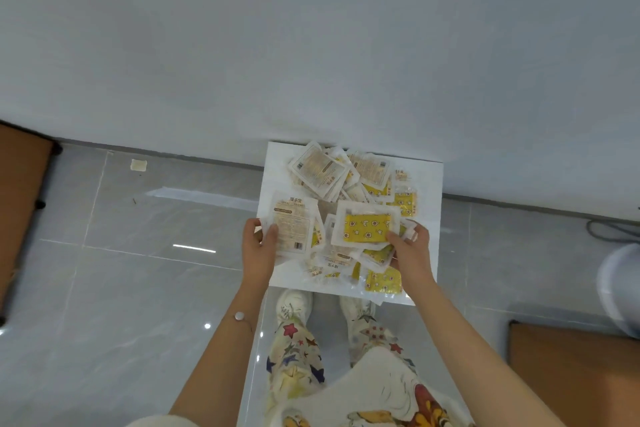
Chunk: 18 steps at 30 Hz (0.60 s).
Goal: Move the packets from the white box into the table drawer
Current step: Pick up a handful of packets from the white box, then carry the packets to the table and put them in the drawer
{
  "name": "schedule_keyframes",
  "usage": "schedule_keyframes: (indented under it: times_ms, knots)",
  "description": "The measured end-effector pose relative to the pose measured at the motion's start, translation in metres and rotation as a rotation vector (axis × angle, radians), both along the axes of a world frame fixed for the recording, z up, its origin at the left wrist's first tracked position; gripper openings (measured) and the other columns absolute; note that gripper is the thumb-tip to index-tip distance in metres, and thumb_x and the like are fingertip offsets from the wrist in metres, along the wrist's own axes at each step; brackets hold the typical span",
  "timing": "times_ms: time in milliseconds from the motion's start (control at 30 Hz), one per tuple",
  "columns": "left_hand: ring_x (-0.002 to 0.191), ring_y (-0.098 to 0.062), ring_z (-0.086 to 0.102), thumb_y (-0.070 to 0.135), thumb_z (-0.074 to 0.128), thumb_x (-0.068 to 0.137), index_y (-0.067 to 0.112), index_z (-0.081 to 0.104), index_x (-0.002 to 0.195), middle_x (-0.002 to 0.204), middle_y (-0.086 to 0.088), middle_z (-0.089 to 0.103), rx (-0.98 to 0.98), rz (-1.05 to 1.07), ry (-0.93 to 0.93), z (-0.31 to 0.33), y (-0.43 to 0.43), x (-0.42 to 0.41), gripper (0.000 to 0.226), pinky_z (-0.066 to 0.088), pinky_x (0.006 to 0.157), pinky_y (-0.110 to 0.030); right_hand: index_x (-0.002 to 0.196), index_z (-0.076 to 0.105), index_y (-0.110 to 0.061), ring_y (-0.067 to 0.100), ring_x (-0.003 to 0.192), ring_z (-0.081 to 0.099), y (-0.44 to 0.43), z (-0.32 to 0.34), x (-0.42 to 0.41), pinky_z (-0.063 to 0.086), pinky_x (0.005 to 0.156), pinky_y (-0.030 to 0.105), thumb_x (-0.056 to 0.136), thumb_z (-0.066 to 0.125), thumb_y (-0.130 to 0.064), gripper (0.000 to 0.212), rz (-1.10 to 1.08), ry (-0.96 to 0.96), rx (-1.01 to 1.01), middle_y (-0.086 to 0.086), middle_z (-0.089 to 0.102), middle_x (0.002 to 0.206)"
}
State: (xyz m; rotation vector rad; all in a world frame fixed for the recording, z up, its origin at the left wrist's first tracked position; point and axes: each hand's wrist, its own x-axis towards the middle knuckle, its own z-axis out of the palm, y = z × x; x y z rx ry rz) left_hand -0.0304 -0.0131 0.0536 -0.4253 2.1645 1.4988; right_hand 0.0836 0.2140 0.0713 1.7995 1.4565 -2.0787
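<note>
A white box stands on the floor against the wall, holding several white and yellow packets. My left hand grips a white packet with printed text at the box's left side, thumb on its face. My right hand pinches a packet with a yellow star pattern over the box's middle. More packets lie loose under both hands. No drawer is in view.
Grey tiled floor surrounds the box, with my feet just in front of it. A brown table edge stands at the left and another brown surface at the lower right. A cable lies at the right wall.
</note>
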Motion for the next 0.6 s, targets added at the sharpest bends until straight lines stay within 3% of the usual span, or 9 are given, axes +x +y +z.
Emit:
schedule_keyframes:
  times_ms: [200, 300, 400, 600]
  knots:
    - [0.089, -0.026, 0.071, 0.018, 0.063, 0.092, 0.014, 0.044, 0.108, 0.103, -0.011, 0.070, 0.170, 0.202, 0.036, 0.113, -0.029, 0.004, 0.025, 0.059, 0.075, -0.039, 0.134, 0.035, -0.022, 0.020, 0.089, 0.067, -0.006, 0.102, -0.029, 0.056, 0.072, 0.037, 0.092, 0.062, -0.011, 0.051, 0.168, 0.129, 0.081, 0.005, 0.065, 0.104]
    - [0.087, -0.023, 0.071, 0.015, 0.064, 0.091, 0.011, 0.042, 0.115, 0.102, -0.009, 0.070, 0.216, 0.310, 0.091, 0.171, -0.060, 0.019, 0.033, 0.059, 0.071, -0.033, 0.137, 0.034, -0.021, 0.025, 0.097, 0.066, -0.027, 0.156, -0.044, 0.056, 0.075, 0.040, 0.092, 0.063, -0.013, 0.055, 0.251, 0.181, 0.094, 0.006, 0.064, 0.109]
    - [0.082, -0.017, 0.072, 0.014, 0.064, 0.090, 0.011, 0.042, 0.116, 0.100, -0.005, 0.069, 0.252, 0.433, 0.139, 0.219, -0.101, 0.037, 0.033, 0.058, 0.062, -0.025, 0.135, 0.035, -0.020, 0.023, 0.091, 0.066, -0.062, 0.202, -0.060, 0.055, 0.070, 0.037, 0.091, 0.063, -0.012, 0.053, 0.367, 0.233, 0.094, 0.004, 0.065, 0.104]
    - [0.087, -0.024, 0.072, 0.014, 0.066, 0.089, 0.014, 0.043, 0.114, 0.106, -0.011, 0.069, 0.275, 0.661, 0.215, 0.272, -0.217, 0.064, 0.034, 0.059, 0.065, -0.034, 0.124, 0.039, -0.025, 0.020, 0.083, 0.066, -0.173, 0.265, -0.102, 0.055, 0.065, 0.035, 0.090, 0.064, -0.007, 0.046, 0.631, 0.334, 0.073, 0.006, 0.064, 0.099]
